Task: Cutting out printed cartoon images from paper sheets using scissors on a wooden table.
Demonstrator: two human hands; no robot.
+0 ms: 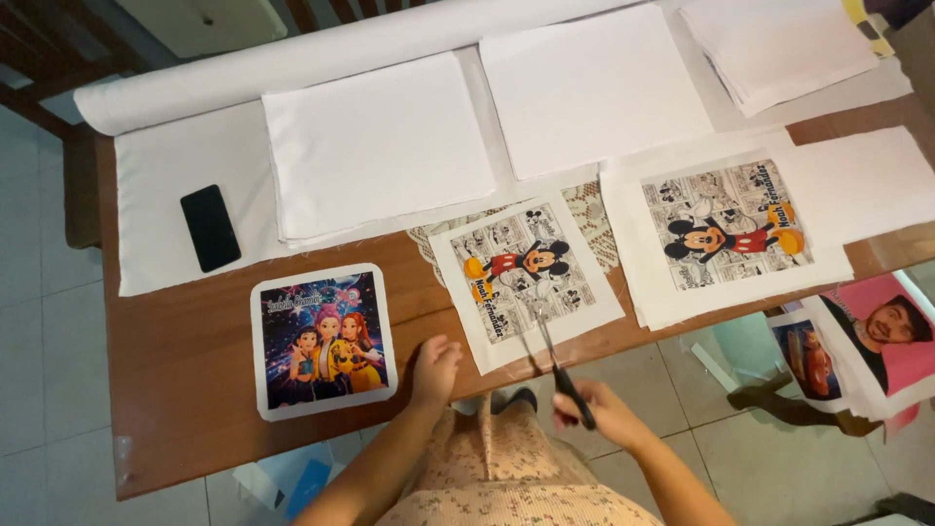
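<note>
We see the scissors' (557, 358) handles buried in the right hand (602, 409), so the grip is unclear. The stack of white sheets (779, 44) and the pink portrait print (881, 336) run past the frame's edge. The left hand's (434, 368) fingertips blur.

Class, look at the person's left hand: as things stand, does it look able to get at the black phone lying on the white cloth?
Probably yes. The left hand rests at the table's near edge, holding nothing. The black phone lies uncovered on the white cloth. Only the flat rounded-corner print lies between, low enough to pass over.
</note>
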